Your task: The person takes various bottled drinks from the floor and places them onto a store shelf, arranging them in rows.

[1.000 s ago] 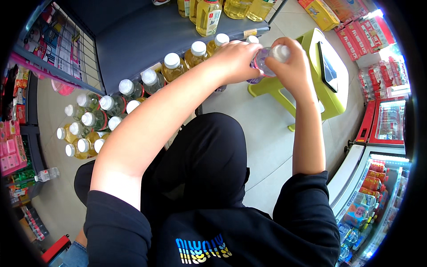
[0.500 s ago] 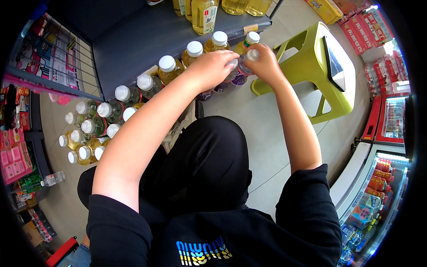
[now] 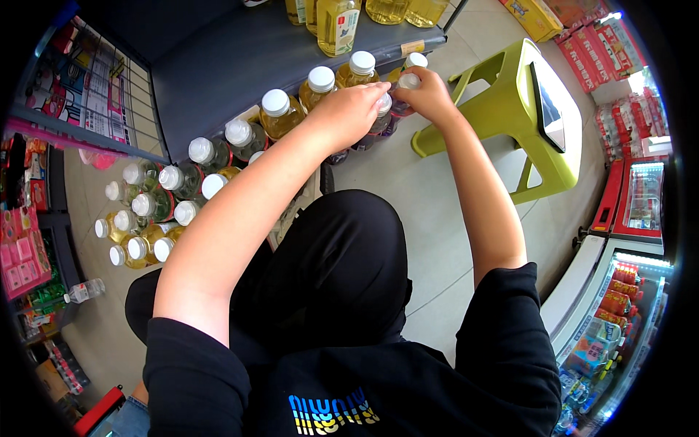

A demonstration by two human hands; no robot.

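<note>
My right hand (image 3: pixel 429 93) is closed round the top of a white-capped bottle (image 3: pixel 409 81) with purple lower down. Just left of it, my left hand (image 3: pixel 353 113) is bent over another bottle with a clear cap (image 3: pixel 384 106), its fingers curled against that bottle's upper part; the fingertips are partly hidden. Both bottles stand close together at the right end of a row. White-capped bottles of yellow liquid (image 3: pixel 279 115) line up behind my left forearm, and several clear and yellow bottles (image 3: pixel 149 237) cluster to the left.
A dark shelf (image 3: pixel 218 69) with yellow oil bottles (image 3: pixel 338 28) stands in front. A green stool (image 3: pixel 502 109) bearing a phone (image 3: pixel 547 105) is to the right. A wire rack (image 3: pixel 124 109) is at the left, a drinks cooler (image 3: pixel 611 320) at the lower right. My bent knee (image 3: pixel 349 240) is below my hands.
My right hand has moved slightly left with its bottle, closer to my left hand. The left hand has stayed almost in place over its bottle.
</note>
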